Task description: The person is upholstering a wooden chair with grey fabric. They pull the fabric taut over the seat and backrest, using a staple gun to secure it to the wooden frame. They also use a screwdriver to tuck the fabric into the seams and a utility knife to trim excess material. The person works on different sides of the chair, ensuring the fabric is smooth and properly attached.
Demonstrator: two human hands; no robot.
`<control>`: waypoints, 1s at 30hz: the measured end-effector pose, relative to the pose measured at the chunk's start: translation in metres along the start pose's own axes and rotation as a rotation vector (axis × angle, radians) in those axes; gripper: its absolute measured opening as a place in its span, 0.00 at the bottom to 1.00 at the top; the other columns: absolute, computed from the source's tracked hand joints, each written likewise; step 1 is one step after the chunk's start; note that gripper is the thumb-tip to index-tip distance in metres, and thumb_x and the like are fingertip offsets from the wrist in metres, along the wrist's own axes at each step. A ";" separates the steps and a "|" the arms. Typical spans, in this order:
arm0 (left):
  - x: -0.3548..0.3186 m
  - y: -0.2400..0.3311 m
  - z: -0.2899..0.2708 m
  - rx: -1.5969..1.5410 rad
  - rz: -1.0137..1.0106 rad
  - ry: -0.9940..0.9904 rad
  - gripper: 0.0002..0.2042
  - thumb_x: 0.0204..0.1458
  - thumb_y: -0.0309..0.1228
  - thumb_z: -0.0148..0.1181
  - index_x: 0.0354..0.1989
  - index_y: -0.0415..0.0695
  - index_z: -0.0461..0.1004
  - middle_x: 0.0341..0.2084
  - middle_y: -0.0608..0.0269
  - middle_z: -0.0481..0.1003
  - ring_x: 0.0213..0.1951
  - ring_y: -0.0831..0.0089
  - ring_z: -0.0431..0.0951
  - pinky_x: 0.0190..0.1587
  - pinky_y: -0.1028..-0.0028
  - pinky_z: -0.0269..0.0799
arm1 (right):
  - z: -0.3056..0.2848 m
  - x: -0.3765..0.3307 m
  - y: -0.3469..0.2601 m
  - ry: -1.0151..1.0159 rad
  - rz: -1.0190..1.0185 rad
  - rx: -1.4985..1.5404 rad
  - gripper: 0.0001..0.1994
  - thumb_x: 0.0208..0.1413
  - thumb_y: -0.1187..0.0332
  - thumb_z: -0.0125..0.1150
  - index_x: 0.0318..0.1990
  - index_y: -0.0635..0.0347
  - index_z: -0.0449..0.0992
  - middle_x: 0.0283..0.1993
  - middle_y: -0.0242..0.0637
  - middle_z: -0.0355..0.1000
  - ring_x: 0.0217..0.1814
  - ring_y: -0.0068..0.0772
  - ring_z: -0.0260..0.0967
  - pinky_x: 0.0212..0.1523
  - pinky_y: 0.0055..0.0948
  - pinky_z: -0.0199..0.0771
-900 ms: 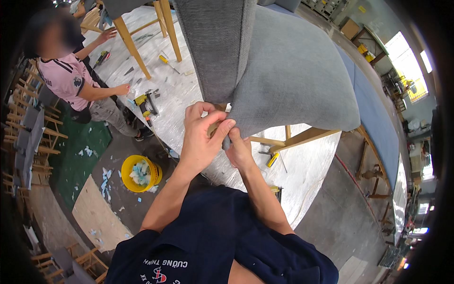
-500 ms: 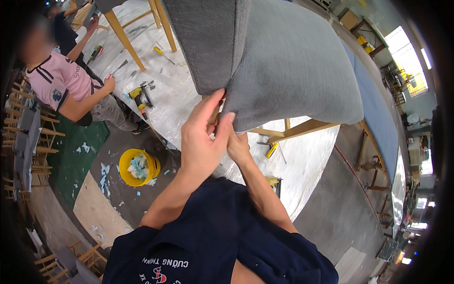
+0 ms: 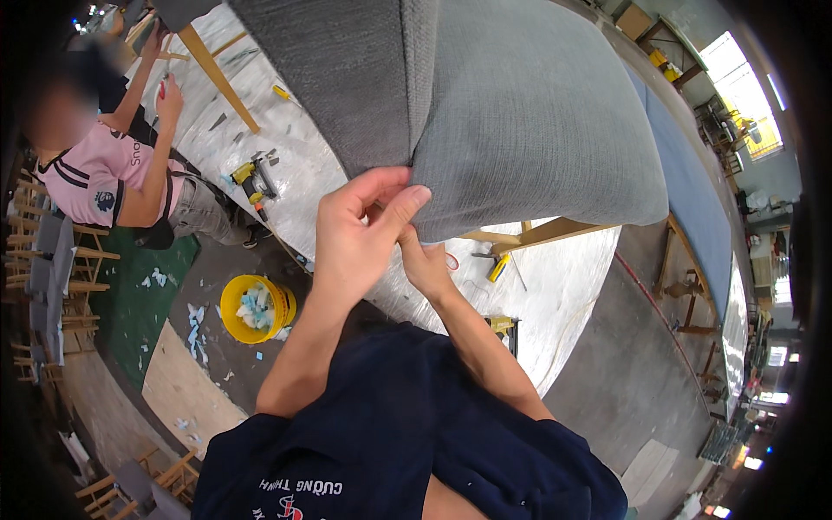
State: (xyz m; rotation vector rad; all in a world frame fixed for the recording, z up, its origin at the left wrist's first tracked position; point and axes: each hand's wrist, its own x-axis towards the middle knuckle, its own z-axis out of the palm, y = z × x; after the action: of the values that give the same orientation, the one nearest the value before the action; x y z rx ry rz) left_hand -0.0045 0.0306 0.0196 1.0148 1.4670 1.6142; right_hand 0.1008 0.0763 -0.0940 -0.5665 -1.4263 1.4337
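- Pinching grey fabric [image 3: 446, 212], the left hand [image 3: 351, 243] is sitting at the near corner of the upholstered chair [image 3: 537, 121], beside the seam [image 3: 418, 104], above the surface [image 3: 555, 299].
- Right hand [image 3: 426, 267] is resting below — fingertips hidden, cannot tell its grip.
- Pulling evenly is likely mattering most — smoothing, not bunching.

Forearms [image 3: 303, 360] angled inward, left grip [image 3: 355, 232] half-curled, right grip [image 3: 425, 263] partly hidden behind it

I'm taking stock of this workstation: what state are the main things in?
Grey upholstered chair: seat covered.
Left hand: at the chair's corner, grip unclear.
Right hand: fingers mostly hidden, grip unclear.
Yellow bucket: open, holding white and blue scraps.
Yellow fastener gun: lying unheld.
Worktable: film-covered.
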 end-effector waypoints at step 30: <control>-0.057 0.010 0.033 0.683 0.683 0.034 0.36 0.54 0.34 0.68 0.71 0.38 0.65 0.73 0.29 0.52 0.74 0.34 0.56 0.72 0.47 0.57 | 0.001 0.024 0.021 -0.213 -0.044 0.004 0.19 0.75 0.60 0.50 0.60 0.67 0.76 0.58 0.48 0.79 0.61 0.38 0.76 0.63 0.35 0.74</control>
State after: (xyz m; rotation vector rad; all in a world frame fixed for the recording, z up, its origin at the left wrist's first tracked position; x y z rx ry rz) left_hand 0.0492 -0.0071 0.0258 2.0550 1.8714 1.5715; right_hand 0.0845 0.1004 -0.1059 -0.3863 -1.5916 1.4962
